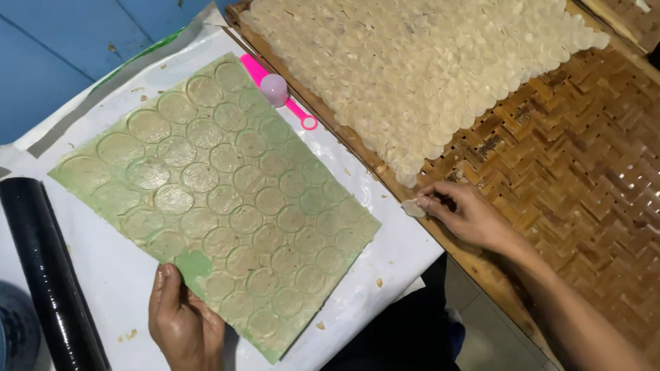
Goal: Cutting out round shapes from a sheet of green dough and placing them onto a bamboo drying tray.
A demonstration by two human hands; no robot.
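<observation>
From above, the left hand (180, 317) presses the near edge of a flat green sheet (213, 199) stamped with circles on the white tabletop (110, 275), while the right hand (462, 214) pinches a thin pale disc (413, 207) at the woven bamboo tray (584, 172), its arm cut off.

Home cracker workshop: woven bamboo drying tray (584, 158), dough discs (426, 62)

Rough woven bamboo tray (584, 172), glossy black plastic roll (41, 268)
</observation>
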